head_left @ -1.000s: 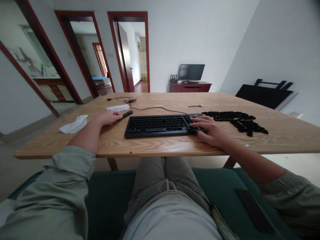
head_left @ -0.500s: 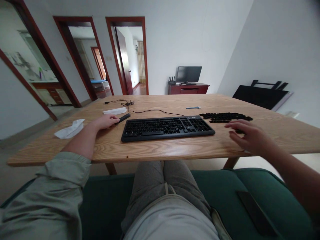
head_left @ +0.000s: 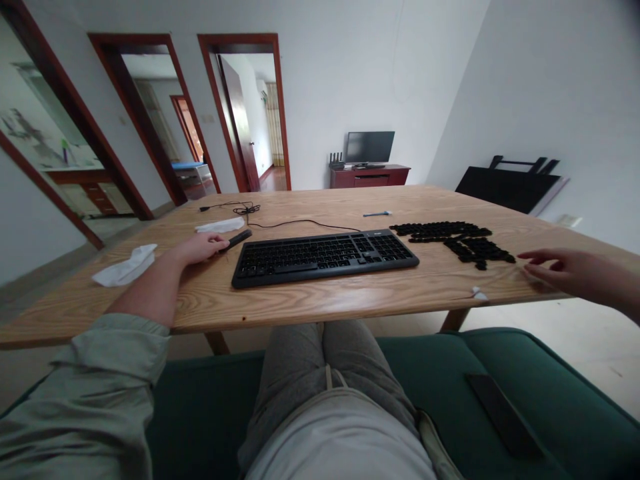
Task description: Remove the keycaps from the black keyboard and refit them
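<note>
A black keyboard (head_left: pixel 325 260) lies flat on the wooden table in front of me; too little detail shows to tell whether its keys are fitted. To its left, my left hand (head_left: pixel 200 248) is closed around the near end of a slim black stick-like tool (head_left: pixel 239 238), resting low at the tabletop. Many loose black keycaps (head_left: pixel 477 249) are laid out in rows right of the keyboard. Just beyond their right end is my right hand (head_left: pixel 563 270), fingers stretched out and thumb apart, with nothing visible in it.
White tissues (head_left: pixel 127 265) lie at the left. Behind the keyboard runs its coiled cable (head_left: pixel 247 208). A small blue-and-white brush-like item (head_left: pixel 377 214) lies farther back. Near the front edge is a small white piece (head_left: pixel 479 293). A dark slab (head_left: pixel 503 415) rests on the green seat.
My right hand has moved right, away from the keycaps, uncovering their nearer rows and the white piece. My left hand keeps hold of the black tool. The view has shifted slightly right.
</note>
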`<state>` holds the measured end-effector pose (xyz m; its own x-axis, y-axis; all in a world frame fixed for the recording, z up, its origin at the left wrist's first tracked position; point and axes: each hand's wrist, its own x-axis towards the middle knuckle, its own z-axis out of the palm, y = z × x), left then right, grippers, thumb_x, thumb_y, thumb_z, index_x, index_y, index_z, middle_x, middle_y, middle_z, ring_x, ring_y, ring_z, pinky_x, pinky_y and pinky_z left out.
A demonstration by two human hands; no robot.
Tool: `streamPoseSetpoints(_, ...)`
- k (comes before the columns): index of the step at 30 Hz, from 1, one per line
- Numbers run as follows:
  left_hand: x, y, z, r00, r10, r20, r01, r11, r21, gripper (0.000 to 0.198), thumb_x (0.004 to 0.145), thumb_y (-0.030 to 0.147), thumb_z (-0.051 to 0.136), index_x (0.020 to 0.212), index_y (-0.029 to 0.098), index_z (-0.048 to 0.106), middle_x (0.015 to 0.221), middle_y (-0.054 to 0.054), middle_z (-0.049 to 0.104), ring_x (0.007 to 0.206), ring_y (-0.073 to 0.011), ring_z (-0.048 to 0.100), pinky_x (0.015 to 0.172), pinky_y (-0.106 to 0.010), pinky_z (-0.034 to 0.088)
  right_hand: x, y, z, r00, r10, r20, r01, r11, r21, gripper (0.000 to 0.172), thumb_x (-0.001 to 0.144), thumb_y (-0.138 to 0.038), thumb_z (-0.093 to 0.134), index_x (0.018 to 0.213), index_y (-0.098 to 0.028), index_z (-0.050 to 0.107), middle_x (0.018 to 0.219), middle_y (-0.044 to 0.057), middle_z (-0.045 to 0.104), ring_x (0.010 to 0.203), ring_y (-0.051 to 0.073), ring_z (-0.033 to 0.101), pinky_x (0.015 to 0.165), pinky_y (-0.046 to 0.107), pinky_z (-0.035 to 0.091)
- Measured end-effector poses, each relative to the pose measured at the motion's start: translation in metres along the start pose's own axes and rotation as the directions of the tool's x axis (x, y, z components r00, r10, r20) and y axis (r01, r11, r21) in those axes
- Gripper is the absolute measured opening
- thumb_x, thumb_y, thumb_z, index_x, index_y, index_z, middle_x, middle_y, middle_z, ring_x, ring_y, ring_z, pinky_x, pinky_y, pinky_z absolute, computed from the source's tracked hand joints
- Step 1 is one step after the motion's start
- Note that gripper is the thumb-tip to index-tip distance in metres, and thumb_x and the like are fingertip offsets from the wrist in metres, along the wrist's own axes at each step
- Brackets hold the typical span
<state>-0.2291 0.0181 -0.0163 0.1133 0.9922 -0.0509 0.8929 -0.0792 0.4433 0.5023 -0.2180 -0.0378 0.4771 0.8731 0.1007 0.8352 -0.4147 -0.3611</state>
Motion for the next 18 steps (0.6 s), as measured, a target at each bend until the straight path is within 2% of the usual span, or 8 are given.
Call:
streamPoseSetpoints(3, 0.004, -0.003, 0.001, 1.0, -0.004, 0.01, 0.004, 1.0, 0.002, 0.044, 0.077, 0.056, 0.056, 0.095, 0.017, 0.063, 0.061, 0.001, 0.052, 0.054, -0.014, 0.043, 0.05, -0.027, 0.031, 0.004, -0.005, 0.009, 0.998, -0.047, -0.033, 0.047, 0.999, -0.011, 0.03, 0.069, -0.033, 0.071, 0.095, -0.019, 0.073, 0.071, 0.01, 0.069, 0.057, 0.022, 0.059, 0.06, 0.038, 0.044)
streamPoseSetpoints(8, 0.004, -0.003, 0.0, 1.0, 0.022, 0.012, -0.022, 1.0, 0.021, 0.047, 0.075, 0.057, 0.057, 0.095, 0.016, 0.063, 0.063, -0.002, 0.053, 0.058, -0.0155, 0.045, 0.051, -0.026, 0.032, 0.003, -0.023, 0.019, 0.977, -0.205, -0.065, 0.201, 0.978, -0.063, 0.029, 0.072, -0.029, 0.068, 0.098, -0.018, 0.074, 0.074, 0.01, 0.069, 0.053, 0.018, 0.054, 0.058, 0.036, 0.04)
streamPoseSetpoints(13, -0.004, 0.004, -0.001, 1.0, -0.02, 0.013, 0.02, 1.0, -0.002, 0.046, 0.073, 0.061, 0.055, 0.092, 0.019, 0.062, 0.062, -0.001, 0.052, 0.051, -0.0146, 0.043, 0.047, -0.026, 0.03, -0.002, -0.033, 0.021, 0.981, -0.194, -0.018, 0.193, 0.981, -0.031, 0.035, 0.073, -0.038, 0.066, 0.099, -0.016, 0.073, 0.069, 0.008, 0.066, 0.054, 0.019, 0.053, 0.058, 0.036, 0.04)
streamPoseSetpoints(18, -0.005, 0.005, -0.001, 1.0, -0.014, 0.016, 0.014, 1.0, -0.013, 0.046, 0.073, 0.061, 0.056, 0.091, 0.02, 0.063, 0.06, -0.001, 0.05, 0.049, -0.0143, 0.042, 0.045, -0.026, 0.029, -0.01, -0.04, 0.023, 0.954, -0.296, -0.036, 0.297, 0.955, 0.016, 0.043, 0.069, -0.047, 0.065, 0.098, -0.017, 0.075, 0.068, 0.008, 0.064, 0.06, 0.021, 0.056, 0.06, 0.036, 0.042)
